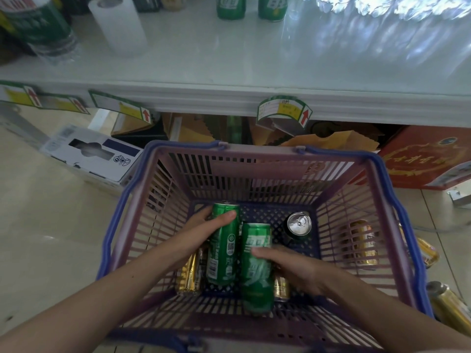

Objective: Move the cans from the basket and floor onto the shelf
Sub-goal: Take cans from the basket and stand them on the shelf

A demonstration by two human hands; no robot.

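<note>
Two green cans lay in the basket (397, 225): the left can (223, 248) gripped by the left hand (204, 230), the right can (256, 271) by the right hand (288, 268), fingers closed round each. Gold cans (190, 273) lay beneath; a black can (298, 225) stood upright beside. More gold cans (448, 305) lay on the floor right of the basket; the shelf (229, 59) above held two green ones (230, 7).

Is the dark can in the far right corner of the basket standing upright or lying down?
Upright. The dark can shows its silver top and pull tab facing the camera, and it stands on the basket floor, apart from both hands.
</note>
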